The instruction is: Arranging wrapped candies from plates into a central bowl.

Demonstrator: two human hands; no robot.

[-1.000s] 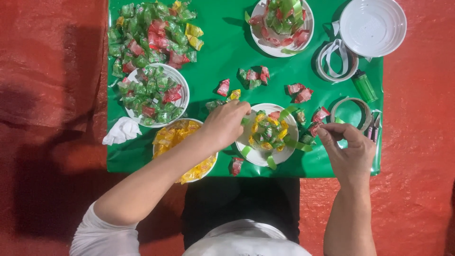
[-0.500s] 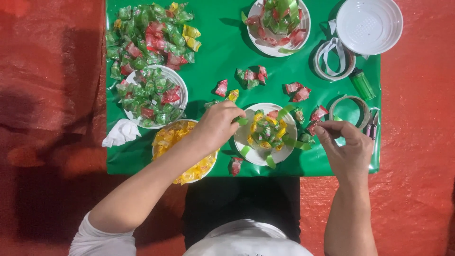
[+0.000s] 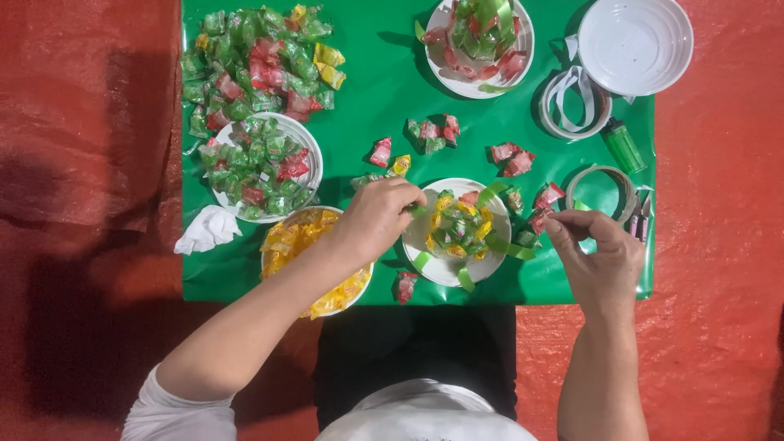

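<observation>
Mid-frame, our left hand pinched green ribbon at the candy plate; our right hand pinched ribbon too.

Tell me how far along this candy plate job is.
Done: one plate at the top is filled with candies and green ribbon. In hand: the left hand works the rim of the middle plate, which holds a candy cluster with ribbon loops; the right hand pinches something small, not clear what. Left: an empty bowl, loose candies and two full plates.
</observation>
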